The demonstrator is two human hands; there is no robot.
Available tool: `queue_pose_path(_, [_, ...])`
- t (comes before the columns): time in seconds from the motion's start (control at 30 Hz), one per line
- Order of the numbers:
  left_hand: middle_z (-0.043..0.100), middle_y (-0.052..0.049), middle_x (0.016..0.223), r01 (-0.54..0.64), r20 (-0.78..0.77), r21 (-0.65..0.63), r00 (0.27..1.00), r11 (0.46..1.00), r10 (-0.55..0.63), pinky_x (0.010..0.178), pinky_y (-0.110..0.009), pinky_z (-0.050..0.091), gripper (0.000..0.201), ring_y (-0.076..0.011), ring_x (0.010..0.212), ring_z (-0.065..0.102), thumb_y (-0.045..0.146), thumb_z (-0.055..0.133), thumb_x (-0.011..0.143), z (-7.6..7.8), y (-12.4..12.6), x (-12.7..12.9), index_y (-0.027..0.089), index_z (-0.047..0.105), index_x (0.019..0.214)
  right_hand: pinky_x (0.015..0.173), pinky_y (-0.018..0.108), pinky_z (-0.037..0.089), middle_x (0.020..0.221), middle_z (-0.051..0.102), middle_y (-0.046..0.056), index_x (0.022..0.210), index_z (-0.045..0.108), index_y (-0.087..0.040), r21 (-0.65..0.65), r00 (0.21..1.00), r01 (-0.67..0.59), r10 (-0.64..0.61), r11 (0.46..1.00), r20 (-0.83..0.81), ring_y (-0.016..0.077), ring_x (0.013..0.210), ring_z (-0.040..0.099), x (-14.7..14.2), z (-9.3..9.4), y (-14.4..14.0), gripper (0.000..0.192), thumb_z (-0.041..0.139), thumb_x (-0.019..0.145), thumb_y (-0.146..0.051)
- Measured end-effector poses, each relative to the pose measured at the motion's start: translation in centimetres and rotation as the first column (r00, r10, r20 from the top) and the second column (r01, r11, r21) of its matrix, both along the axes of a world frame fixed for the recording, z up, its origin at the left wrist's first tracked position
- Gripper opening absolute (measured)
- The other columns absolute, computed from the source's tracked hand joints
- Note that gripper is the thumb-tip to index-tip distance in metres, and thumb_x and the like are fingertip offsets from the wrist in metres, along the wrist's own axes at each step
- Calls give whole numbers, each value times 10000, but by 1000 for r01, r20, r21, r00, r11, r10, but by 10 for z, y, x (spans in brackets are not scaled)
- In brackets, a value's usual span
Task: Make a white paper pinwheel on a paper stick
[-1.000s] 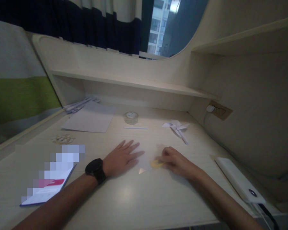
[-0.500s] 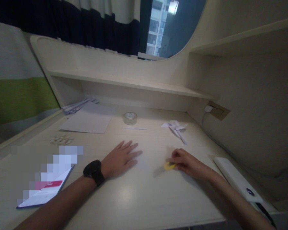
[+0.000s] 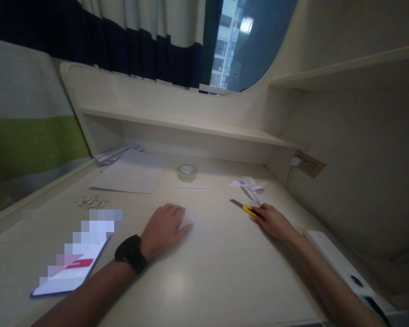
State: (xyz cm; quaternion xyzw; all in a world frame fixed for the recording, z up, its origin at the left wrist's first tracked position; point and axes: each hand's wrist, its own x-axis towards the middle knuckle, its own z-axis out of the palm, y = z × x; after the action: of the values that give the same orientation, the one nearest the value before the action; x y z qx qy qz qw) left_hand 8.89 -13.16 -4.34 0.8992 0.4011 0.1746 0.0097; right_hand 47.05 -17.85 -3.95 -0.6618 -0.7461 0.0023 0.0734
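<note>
1. My right hand [image 3: 271,221] is closed on the black grip of a yellow cutter [image 3: 248,210]. Blade is out, pointing away from me and leftward.
2. Cutter sits right of centre on the desk [image 3: 204,284], just nearer me than the pinwheel [image 3: 248,185]. Whether my fingers touch the pinwheel's stick: cannot tell.
3. My left hand [image 3: 162,231] rests palm down, fingers loosely curled, thumb apart, grasping nothing. It lies over the edge of a thin pale paper [image 3: 195,230].
4. Tape [image 3: 187,173] stands beyond, a white tube [image 3: 192,187] just in front. Print on the tape's core: too small to read.
5. Screen [image 3: 83,252] at left: mostly pixelated, one red band, its lettering illegible.
6. Watch [image 3: 131,254] on my left wrist: dark face, brand unreadable.
</note>
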Motion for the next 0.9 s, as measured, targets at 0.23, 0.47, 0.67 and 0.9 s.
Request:
queue_pose_path(0.23, [608, -156, 1112, -68, -16, -31, 998, 997, 68, 821, -464, 441, 659, -338, 1007, 538, 679, 532, 748, 1, -6, -2, 164, 547, 1158, 802, 315, 409, 959, 612, 122, 1095, 652, -172, 178, 992, 80, -96, 981, 87, 241, 931, 553, -43, 12, 4, 288, 520, 887, -322])
queue_pose_path(0.47, [587, -150, 1142, -85, 68, -110, 993, 990, 93, 840, -409, 451, 758, -314, 1017, 548, 652, 655, 660, -5, 0, -1, 164, 523, 1225, 793, 289, 460, 1040, 685, 119, 1172, 629, -135, -11, 923, -98, 87, 995, -375, 202, 872, 643, -150, 9, 18, 402, 618, 801, -290])
queue_pose_path(0.67, [573, -129, 1136, -66, 116, -109, 990, 992, 78, 876, -380, 424, 747, -300, 1051, 517, 524, 744, 636, -3, -3, 1, 168, 516, 1252, 749, 275, 472, 951, 723, 107, 1096, 682, -125, -94, 798, 5, -61, 996, -600, 214, 835, 668, -186, 3, 45, 424, 695, 693, -258])
queue_pose_path(0.9, [545, -115, 1181, 36, 228, -89, 974, 995, -15, 918, -375, 423, 723, -280, 1090, 490, 384, 784, 627, -7, -2, 2, 174, 518, 1266, 683, 265, 478, 835, 724, 64, 1047, 699, -139, -143, 704, 29, -122, 989, -700, 187, 748, 660, -178, -12, 51, 415, 721, 643, -231])
